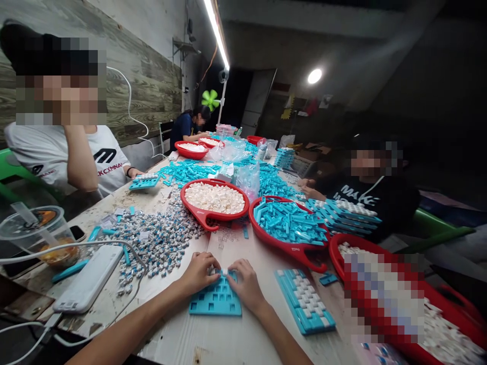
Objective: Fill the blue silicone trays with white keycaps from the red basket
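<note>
In front of me on the table lies a light-blue plastic tray [216,305] with rows of square holes. My left hand [200,272] is bent over its far left edge, fingers curled and thumb drawn in; whatever is in its fingertips is hidden. At the far right edge my right hand [246,285] has its thumb and fingertips closed around a small white piece [224,272]. Both hands touch the tray. To the right rests a blue tray filled with rows of white and blue pieces [305,300].
Red baskets hold white pieces [215,197], blue strips [287,220] and more white pieces [443,324]. Small metallic parts [158,243] are heaped left, near a white power bank [90,279], its cable and a plastic cup [49,238]. Several people sit around the table.
</note>
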The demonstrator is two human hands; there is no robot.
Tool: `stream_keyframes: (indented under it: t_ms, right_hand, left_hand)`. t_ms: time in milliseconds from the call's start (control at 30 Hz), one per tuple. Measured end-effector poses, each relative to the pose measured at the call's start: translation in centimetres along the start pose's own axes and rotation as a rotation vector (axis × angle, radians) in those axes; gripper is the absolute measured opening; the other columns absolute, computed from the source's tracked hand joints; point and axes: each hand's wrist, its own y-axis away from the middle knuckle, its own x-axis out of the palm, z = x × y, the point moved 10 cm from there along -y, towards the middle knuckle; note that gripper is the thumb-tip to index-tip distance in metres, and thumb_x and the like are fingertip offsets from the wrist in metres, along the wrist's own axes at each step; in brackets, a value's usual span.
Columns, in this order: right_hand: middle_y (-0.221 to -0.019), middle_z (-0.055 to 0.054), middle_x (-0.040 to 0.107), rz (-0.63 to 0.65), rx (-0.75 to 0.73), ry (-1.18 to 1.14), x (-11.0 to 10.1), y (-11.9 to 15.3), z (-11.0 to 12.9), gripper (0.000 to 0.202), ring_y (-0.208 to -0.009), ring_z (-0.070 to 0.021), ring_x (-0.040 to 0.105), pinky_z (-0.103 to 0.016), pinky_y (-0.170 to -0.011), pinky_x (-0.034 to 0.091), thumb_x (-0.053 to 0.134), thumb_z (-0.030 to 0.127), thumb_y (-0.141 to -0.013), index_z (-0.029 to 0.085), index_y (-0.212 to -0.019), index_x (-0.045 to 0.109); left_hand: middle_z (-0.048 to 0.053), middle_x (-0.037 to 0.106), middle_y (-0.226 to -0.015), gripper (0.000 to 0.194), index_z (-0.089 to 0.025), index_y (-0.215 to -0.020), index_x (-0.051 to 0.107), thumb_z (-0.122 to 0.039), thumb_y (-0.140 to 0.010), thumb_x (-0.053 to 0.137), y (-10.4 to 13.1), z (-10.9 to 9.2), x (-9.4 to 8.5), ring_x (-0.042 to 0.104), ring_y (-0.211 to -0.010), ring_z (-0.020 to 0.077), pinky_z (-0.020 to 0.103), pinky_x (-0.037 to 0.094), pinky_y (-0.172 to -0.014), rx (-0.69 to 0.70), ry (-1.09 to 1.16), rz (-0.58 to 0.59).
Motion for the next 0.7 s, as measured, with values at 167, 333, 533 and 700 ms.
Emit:
stream_keyframes:
  t_ms: [167,333,533,700]
  right_hand:
    - [-0.088,-0.005,0.063,0.024,-0.009,-0.008,0.4,0.1,0.4,0.014,-0.089,-0.0229,0.057,-0.035,-0.078,0.046,0.062,0.012,-0.075,0.020,-0.087,0.062]
    - [-0.084,-0.004,0.062,0.016,-0.026,0.013,0.5,0.0,0.5,0.008,-0.086,-0.0222,0.057,-0.034,-0.076,0.045,0.061,0.015,-0.077,0.021,-0.082,0.063]
    - [-0.083,-0.004,0.062,0.010,-0.023,-0.008,0.7,0.0,0.4,0.007,-0.085,-0.0218,0.056,-0.034,-0.077,0.044,0.061,0.015,-0.078,0.021,-0.082,0.063]
    - [-0.083,-0.004,0.062,0.020,-0.013,-0.023,0.9,0.0,0.2,0.006,-0.086,-0.0217,0.056,-0.034,-0.077,0.043,0.061,0.015,-0.079,0.020,-0.082,0.062]
  left_hand:
    - [0.004,0.067,-0.088,0.013,-0.021,-0.087,0.070,-0.025,-0.076,0.064,0.1,-0.5,-0.1,0.059,-0.088,0.0206,0.034,0.033,-0.084,-0.005,-0.041,0.001]
    - [0.004,0.067,-0.089,0.012,-0.021,-0.084,0.071,-0.027,-0.076,0.065,0.0,-0.1,-0.1,0.059,-0.089,0.0211,0.034,0.033,-0.085,-0.026,-0.051,0.013]
    - [0.003,0.068,-0.089,0.011,-0.021,-0.085,0.071,-0.026,-0.077,0.065,-0.1,0.1,0.1,0.060,-0.089,0.0205,0.033,0.036,-0.086,-0.022,-0.009,0.020]
    - [0.003,0.068,-0.085,0.009,-0.021,-0.083,0.072,-0.025,-0.077,0.066,-0.1,1.1,0.4,0.061,-0.082,0.0187,0.029,0.040,-0.079,-0.068,0.047,0.015]
